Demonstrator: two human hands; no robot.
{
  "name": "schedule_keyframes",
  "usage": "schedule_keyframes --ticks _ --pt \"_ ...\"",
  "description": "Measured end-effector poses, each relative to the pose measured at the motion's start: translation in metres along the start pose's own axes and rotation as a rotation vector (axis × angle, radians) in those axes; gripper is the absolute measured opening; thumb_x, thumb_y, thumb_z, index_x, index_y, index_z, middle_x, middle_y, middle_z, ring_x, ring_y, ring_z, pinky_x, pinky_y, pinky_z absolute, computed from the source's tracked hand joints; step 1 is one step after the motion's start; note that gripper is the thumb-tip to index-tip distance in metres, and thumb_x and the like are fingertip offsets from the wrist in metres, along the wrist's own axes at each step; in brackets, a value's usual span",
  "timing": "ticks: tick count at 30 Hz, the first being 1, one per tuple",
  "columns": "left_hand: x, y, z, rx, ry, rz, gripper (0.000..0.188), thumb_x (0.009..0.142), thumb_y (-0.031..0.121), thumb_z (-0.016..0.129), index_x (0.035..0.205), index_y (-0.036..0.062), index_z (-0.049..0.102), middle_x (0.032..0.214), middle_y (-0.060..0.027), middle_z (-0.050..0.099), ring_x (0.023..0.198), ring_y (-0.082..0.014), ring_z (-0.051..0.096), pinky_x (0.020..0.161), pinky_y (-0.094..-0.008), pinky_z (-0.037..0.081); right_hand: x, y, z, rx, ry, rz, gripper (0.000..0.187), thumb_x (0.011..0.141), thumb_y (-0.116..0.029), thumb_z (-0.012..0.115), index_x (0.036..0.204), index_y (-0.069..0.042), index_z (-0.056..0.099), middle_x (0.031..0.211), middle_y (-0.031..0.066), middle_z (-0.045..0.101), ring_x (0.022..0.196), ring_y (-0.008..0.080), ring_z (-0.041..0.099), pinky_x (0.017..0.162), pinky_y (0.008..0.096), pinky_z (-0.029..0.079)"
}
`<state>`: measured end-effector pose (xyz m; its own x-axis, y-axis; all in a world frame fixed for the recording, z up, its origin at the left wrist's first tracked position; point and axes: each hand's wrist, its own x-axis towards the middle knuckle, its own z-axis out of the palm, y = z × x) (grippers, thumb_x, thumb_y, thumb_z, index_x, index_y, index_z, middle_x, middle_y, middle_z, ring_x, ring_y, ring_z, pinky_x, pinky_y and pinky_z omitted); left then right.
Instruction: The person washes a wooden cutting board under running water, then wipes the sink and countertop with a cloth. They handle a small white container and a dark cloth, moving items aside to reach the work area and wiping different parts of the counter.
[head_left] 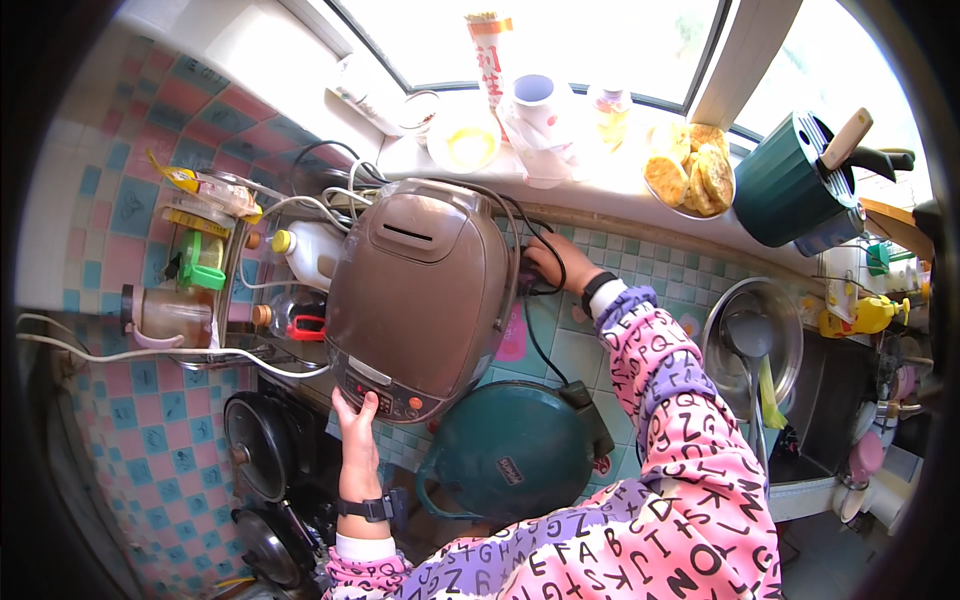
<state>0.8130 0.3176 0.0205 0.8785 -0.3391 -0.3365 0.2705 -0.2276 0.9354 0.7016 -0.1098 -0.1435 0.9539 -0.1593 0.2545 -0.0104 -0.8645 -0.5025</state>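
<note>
A brown rice cooker (425, 280), its lid shut, stands left of the middle. My left hand (358, 420) grips its lower front edge, with the thumb on the control panel. My right hand (560, 262) reaches past the cooker's right side near the wall, fingers curled. Its fingertips are partly hidden against something dark beside the cooker, and a black cord (556, 245) loops across them. A dark green lidded electric pan (510, 447) sits just in front of the cooker, nearest my body.
Bottles (310, 250) and a rack of condiments crowd the left wall, with black pans (262, 445) below. The windowsill holds a plate of flat cakes (700, 180) and a green knife holder (795, 180). A steel basin (715, 345) with a ladle (748, 338) stands right, beside the sink (835, 390).
</note>
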Motion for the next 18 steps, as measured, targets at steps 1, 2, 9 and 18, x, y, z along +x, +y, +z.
schedule_keyframes --ticks 1,2,9,18 --pt "0.000 0.000 0.000 0.008 0.003 -0.006 0.087 0.090 0.019 0.073 0.152 0.0013 0.015 0.149 -0.0138 0.040 0.136 -0.0244 0.037 0.116 -0.0384 0.022 -0.008 0.001 -0.003 0.035 0.174 -0.019 0.016 0.079 -0.011 0.063 0.093 -0.005 0.066 0.097 0.0148 0.063 0.095 0.0364 0.059 0.082 0.0455 0.049" --pt "0.000 0.000 0.000 0.004 0.002 -0.010 0.087 0.090 0.019 0.073 0.153 0.0014 0.015 0.149 -0.0139 0.039 0.136 -0.0245 0.036 0.116 -0.0385 0.022 -0.017 0.001 -0.004 0.040 0.290 -0.001 0.017 0.078 -0.009 0.064 0.094 -0.005 0.066 0.098 0.0144 0.063 0.096 0.0363 0.059 0.082 0.0452 0.049" --pt "0.001 -0.003 -0.001 -0.025 -0.049 0.033 0.084 0.090 0.021 0.073 0.152 0.0019 0.019 0.148 -0.0133 0.040 0.136 -0.0247 0.036 0.116 -0.0388 0.022 -0.054 0.004 0.008 -0.050 0.741 0.481 0.024 0.078 -0.004 0.066 0.103 -0.003 0.065 0.108 0.0159 0.062 0.102 0.0377 0.058 0.089 0.0459 0.047" --pt "0.003 -0.006 -0.003 0.010 -0.015 0.022 0.084 0.090 0.023 0.074 0.151 0.0026 0.021 0.148 -0.0125 0.041 0.135 -0.0242 0.037 0.115 -0.0385 0.022 -0.042 -0.005 0.002 0.064 0.194 0.149 0.042 0.080 -0.013 0.070 0.121 -0.007 0.062 0.132 0.0127 0.057 0.122 0.0348 0.051 0.102 0.0444 0.043"
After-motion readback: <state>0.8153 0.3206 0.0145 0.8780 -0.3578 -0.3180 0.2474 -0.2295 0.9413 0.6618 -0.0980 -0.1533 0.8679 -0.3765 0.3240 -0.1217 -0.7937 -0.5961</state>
